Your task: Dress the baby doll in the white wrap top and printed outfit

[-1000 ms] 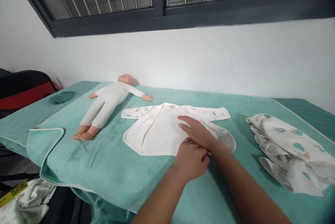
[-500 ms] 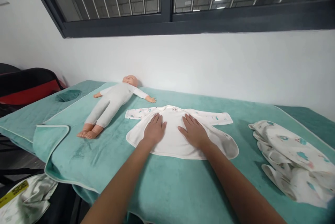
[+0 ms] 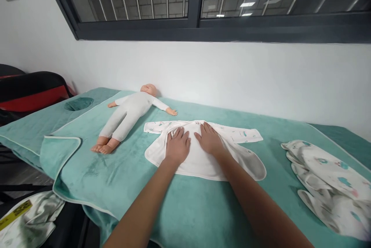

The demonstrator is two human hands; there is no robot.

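A white baby shirt (image 3: 199, 159) with small printed figures on its long sleeves lies spread out, neck toward the wall. My left hand (image 3: 177, 145) rests flat on the left part of its body, fingers stretched out. On the right of the middle, just below the neck label, my right hand (image 3: 209, 139) lies flat with its fingers extended. Small folds show in the cloth around both hands. To the left of the shirt a baby doll (image 3: 130, 108) in a white suit lies on its back, feet toward me.
A teal cover (image 3: 188, 209) spreads over the bed under everything. Crumpled printed cloth (image 3: 333, 178) lies at the right. Another cloth (image 3: 34, 217) with a yellow label is low at the left. A black and red chair (image 3: 34, 93) stands behind. The wall and a dark-framed window (image 3: 197, 27) bound the back.
My hands have come closer together on the shirt, and the cloth near them has bunched into folds. The whole view has shifted slightly. The doll lies as before.
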